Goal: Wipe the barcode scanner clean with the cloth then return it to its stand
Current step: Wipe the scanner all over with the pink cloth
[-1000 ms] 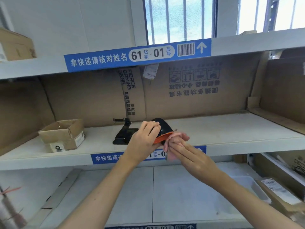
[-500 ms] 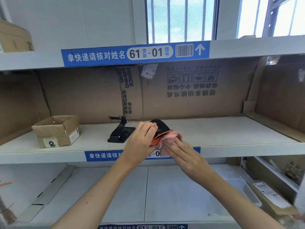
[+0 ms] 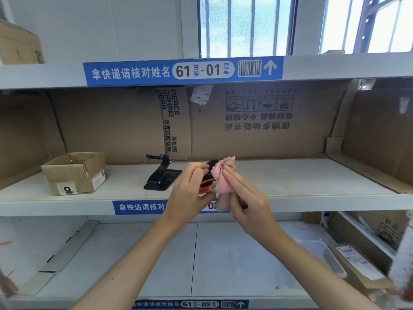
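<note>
Since half a second ago the pink cloth [image 3: 223, 175] is sitting higher: it was bunched below and to the right of the scanner's orange edge, and it is now reaching up over the top of the black head, with a corner poking above the fingers. The right hand [image 3: 248, 202] is rising with it, fingers lying flatter along the cloth. The left hand [image 3: 187, 193] is keeping much the same hold

Barcode scanner [image 3: 209, 175] is being held in the air in front of the middle shelf [image 3: 312, 193], just above its front lip, between the two hands. Left hand is wrapping closed around its left side, thumb and fingertips on the black body; only a black patch and an orange band are showing. Right hand is closing on the cloth and pressing it against the scanner's right and upper side, so cloth is lying between that hand and the scanner

Black stand [image 3: 162, 177] is sitting on the shelf just left of and behind the left hand, not touching the scanner, its cradle arm pointing up and left. Open cardboard box [image 3: 74, 174] is resting further left on the same shelf, well apart from the hands. Flattened brown cardboard [image 3: 257, 121] is lining the back of the shelf
</note>
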{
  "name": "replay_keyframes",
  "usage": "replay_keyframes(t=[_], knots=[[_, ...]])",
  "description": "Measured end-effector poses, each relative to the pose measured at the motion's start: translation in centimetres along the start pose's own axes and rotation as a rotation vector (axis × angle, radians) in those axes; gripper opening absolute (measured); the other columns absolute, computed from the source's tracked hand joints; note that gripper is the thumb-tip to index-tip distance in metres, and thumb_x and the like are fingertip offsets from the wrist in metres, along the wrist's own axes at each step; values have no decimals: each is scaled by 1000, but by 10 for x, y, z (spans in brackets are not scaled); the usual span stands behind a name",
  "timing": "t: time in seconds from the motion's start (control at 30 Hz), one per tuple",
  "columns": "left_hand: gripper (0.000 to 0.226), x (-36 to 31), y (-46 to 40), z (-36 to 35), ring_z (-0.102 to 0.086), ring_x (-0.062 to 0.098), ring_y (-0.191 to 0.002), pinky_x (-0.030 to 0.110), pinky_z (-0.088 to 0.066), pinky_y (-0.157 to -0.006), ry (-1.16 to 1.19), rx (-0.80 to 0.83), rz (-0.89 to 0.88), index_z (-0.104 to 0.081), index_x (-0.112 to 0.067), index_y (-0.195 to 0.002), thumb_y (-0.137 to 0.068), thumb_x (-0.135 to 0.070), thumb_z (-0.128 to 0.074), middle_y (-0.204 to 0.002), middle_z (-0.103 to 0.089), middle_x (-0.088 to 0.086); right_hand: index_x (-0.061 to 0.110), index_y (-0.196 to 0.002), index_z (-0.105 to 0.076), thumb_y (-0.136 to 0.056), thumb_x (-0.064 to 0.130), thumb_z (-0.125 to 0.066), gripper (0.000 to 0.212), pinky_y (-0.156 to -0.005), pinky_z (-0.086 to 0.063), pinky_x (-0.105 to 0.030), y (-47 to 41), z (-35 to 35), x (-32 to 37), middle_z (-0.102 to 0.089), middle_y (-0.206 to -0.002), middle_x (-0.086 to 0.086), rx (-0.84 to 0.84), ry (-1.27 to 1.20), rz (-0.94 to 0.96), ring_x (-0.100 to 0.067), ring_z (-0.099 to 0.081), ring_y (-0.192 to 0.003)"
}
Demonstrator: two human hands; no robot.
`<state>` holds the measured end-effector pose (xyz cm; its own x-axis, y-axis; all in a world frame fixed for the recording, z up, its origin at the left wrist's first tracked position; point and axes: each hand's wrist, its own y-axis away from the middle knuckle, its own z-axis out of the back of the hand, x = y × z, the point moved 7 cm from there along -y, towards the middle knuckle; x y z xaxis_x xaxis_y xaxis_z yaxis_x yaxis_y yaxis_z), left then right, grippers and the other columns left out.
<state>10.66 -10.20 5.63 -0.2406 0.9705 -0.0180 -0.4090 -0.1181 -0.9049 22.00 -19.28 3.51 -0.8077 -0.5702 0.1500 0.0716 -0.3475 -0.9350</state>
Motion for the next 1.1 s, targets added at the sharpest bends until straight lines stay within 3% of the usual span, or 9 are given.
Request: replay_keyframes(t=[0.1,0.3,0.47,0.57,0.63,0.8,0.93,1.1], knots=[[44,-6,-1,4,-58,24,-98,37,-54,-79,23,-7,-16,-55,-1,-104,-65,-9,-75,-111,-56,14,-2,-140,-51,-100,9,-45,42,-112,-42,-41,3,2,-9,-45,-152,-6,-12,-14,-18,-20,-44,-141],[46,-8,3,7,-57,26,-102,30,-54,-81,31,3,-50,-48,-7,-109,-72,-15,-75,-118,-46,7,-2,-136,-55,-90,-11,-55,47,-105,-46,-50,7,3,-29,-47,-146,-7,70,164,-76,-21,-48,-136],[46,-3,9,4,-56,28,-101,38,-51,-85,-78,-2,-22,-61,5,-106,-66,-6,-81,-110,-62,17,7,-143,-50,-101,14,-42,43,-91,-55,-56,5,23,-16,-41,-154,14,-153,-14,-124,-35,-61,-122],[39,-6,7,5,-54,23,-99,28,-47,-86,-29,-42,-3,-61,-2,-107,-73,-8,-80,-110,-63,11,-1,-138,-53,-108,18,-32,42,-110,-43,-49,1,7,10,-46,-152,-6,-14,64,54,-30,-46,-139],[35,-8,5,6,-55,19,-99,21,-44,-86,7,-64,17,-60,-8,-108,-77,-7,-77,-112,-62,5,-5,-135,-54,-110,19,-30,43,-115,-38,-49,3,-3,17,-48,-147,-16,53,118,112,-31,-40,-143],[34,-8,5,4,-59,21,-101,32,-50,-85,-14,-19,29,-64,-5,-107,-75,-5,-78,-113,-64,6,-4,-136,-53,-109,16,-36,38,-116,-37,-44,12,-4,7,-49,-147,-16,39,209,155,-30,-40,-143],[41,-6,10,1,-61,23,-105,33,-52,-89,-41,40,50,-66,-3,-109,-72,-9,-83,-114,-66,8,-1,-139,-52,-108,17,-31,41,-117,-36,-39,14,-1,-12,-47,-149,-8,17,234,33,-20,-40,-143],[45,-4,17,3,-60,21,-109,27,-51,-91,-31,65,69,-64,-2,-111,-71,-11,-84,-115,-66,10,-3,-136,-55,-94,-4,-50,42,-111,-41,-43,15,7,-35,-52,-144,-15,24,268,-131,-27,-50,-135]])
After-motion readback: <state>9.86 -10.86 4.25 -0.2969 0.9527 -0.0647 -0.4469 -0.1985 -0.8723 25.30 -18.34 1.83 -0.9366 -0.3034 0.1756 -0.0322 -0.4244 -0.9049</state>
